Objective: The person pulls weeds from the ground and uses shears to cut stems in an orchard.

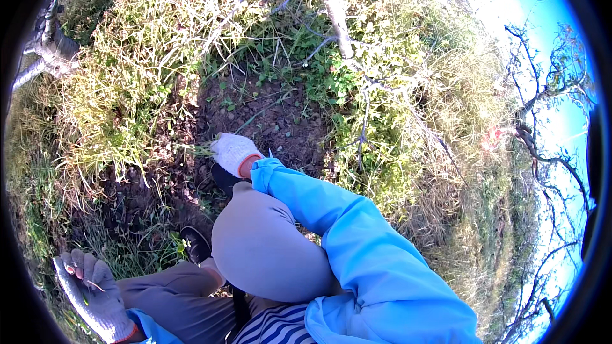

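Note:
My left hand (94,291), in a white knit glove with an orange cuff, is at the lower left beside my bent leg. Its palm is turned up, the fingers are curled, and a thin dry stem and a bit of green leaf lie on it. In front of my knee, my right hand (235,153), gloved alike, reaches down over the bare soil (282,124). Green grass blades (198,149) stick out at its fingertips; its grip is partly hidden by the glove's back. Black shoes (195,244) show beside and below the knee.
A bare tree branch (337,14) hangs down from the top, with thin twigs (366,119) spreading to the right. A pale trunk (55,52) stands at the upper left. Tall dry and green grass (124,71) surrounds the soil. More bare branches (530,138) rise at the right.

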### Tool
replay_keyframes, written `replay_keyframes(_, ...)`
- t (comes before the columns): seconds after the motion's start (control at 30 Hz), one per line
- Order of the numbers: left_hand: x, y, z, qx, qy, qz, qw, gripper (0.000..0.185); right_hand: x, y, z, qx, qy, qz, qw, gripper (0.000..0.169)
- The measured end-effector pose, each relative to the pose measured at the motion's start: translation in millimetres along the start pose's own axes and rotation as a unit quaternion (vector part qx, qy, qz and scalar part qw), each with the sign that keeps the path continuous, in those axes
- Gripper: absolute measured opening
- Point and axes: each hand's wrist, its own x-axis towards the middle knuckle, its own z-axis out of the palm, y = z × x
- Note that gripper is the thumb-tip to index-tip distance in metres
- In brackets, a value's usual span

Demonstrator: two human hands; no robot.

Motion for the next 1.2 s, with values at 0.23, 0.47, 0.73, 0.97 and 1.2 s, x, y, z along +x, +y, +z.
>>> replay_keyframes(0.23,-7,12,-13,-0.010,0.004,0.000,1.000,0.020,0,-95,-54,0.356,-0.017,-0.213,0.910,0.059)
replay_keyframes(0.47,-5,13,-25,0.006,0.002,0.010,1.000,0.021,-82,70,55,0.101,0.058,0.397,0.911,0.044)
replay_keyframes(0.73,-4,20,-21,0.013,0.005,-0.002,1.000,0.022,-150,86,61,0.007,-0.052,0.468,0.882,0.060)
replay_keyframes(0.97,-3,16,-12,0.024,0.012,-0.004,1.000,0.022,-133,61,55,-0.078,-0.148,0.477,0.863,0.083)
replay_keyframes(1.2,-2,17,-16,0.009,-0.005,-0.014,1.000,0.021,-145,63,62,-0.079,-0.147,0.479,0.862,0.077)
